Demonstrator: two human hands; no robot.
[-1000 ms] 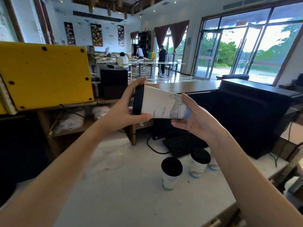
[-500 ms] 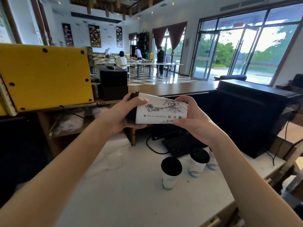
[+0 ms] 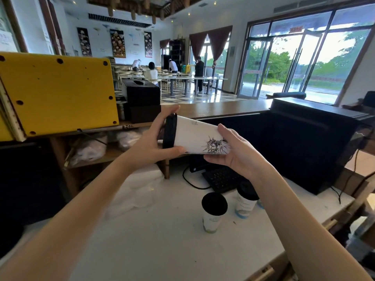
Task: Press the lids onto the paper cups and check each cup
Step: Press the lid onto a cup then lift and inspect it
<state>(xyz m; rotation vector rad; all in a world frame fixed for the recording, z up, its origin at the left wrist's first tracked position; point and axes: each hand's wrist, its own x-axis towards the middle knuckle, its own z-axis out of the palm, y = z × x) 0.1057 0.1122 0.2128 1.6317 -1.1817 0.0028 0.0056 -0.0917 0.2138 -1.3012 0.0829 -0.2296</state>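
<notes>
A person holds a white paper cup on its side above the counter, near the middle of the view. The cup's black lid is pressed on and points toward 9 o'clock; the base points toward 3 o'clock and sits a little lower, so the cup tilts slightly. A dark line drawing shows on the wall near the base.

The left hand is closed around the lid end: the index finger lies along the top edge of the lid, and the thumb presses the cup wall from beneath. The right hand cups the base, fingers curled over the far side and the thumb under the bottom edge. Both hands are clamped on this one cup.

At 5 o'clock from the held cup, two more lidded cups stand upright on the counter. The near cup has a greenish band at its foot; the far cup stands just beside it at 2 o'clock, partly hidden by the right forearm, with a blue band at its foot. A keyboard lies behind them, below the held cup.

At 9 o'clock, a yellow panel leans over a wooden shelf. At 3 o'clock stands a black cabinet.
</notes>
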